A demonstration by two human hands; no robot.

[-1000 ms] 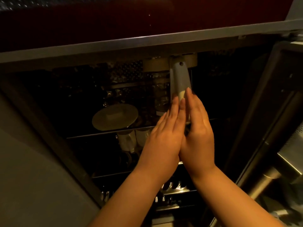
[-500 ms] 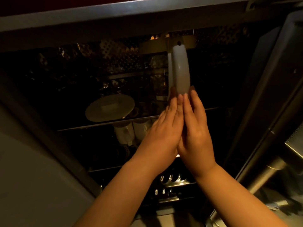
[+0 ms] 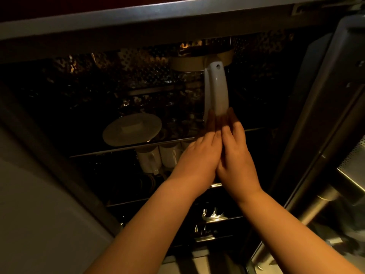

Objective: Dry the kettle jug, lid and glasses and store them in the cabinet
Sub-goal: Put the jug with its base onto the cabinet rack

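Left hand (image 3: 199, 155): I see straight fingers, side by side with my right, tips at the jug handle's base.
Right hand (image 3: 235, 153): fingers straight, tips touching the handle.
Jug (image 3: 217, 89): on the cabinet's upper shelf (image 3: 254, 129).
Lid (image 3: 132, 129): left of it, same shelf.

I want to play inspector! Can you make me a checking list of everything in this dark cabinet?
Surface: wire shelf, the jug and lid stand on it.
Job's things: kettle jug on the shelf, its pale handle facing out; lid left of it, apart. No glasses made out for sure.
Clutter: white mugs on the level below.
Hands: left hand and right hand side by side, straight fingers on the handle's lower end.
Cables: nothing seen.
Surroundings: cabinet frame above; very dim.
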